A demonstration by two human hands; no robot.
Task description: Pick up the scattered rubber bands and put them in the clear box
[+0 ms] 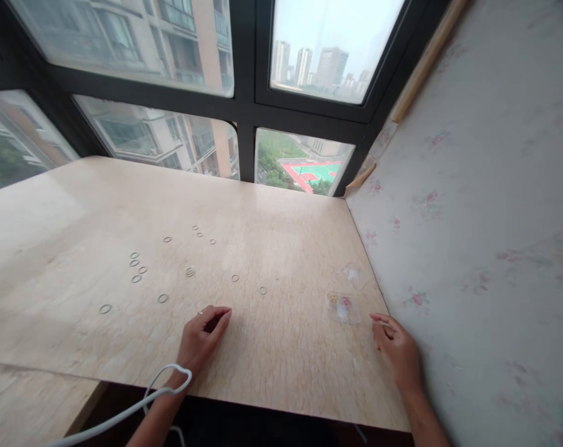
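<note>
My left hand (pixel 201 340) rests on the beige marble-patterned table (pixel 272 372), its fingers curled with thumb and forefinger pinched on what looks like a small ring. Several thin metal rings (pixel 136 279) lie scattered on the table beyond it, the nearest ring (pixel 162 298) a short way to its upper left. My right hand (pixel 396 347) lies near the table's right edge, fingers loosely spread and pointing left, holding nothing. Just beyond its fingertips is a small clear plastic bag (pixel 342 306) with small pieces inside. A second clear bag (pixel 354 274) lies a little further back.
A white cable (pixel 136 400) loops over my left wrist and trails off to the lower left. A floral-papered wall (pixel 477 236) bounds the table on the right. Dark-framed windows (pixel 244 112) run along the far edge. A lower surface (pixel 34 397) adjoins at the front left.
</note>
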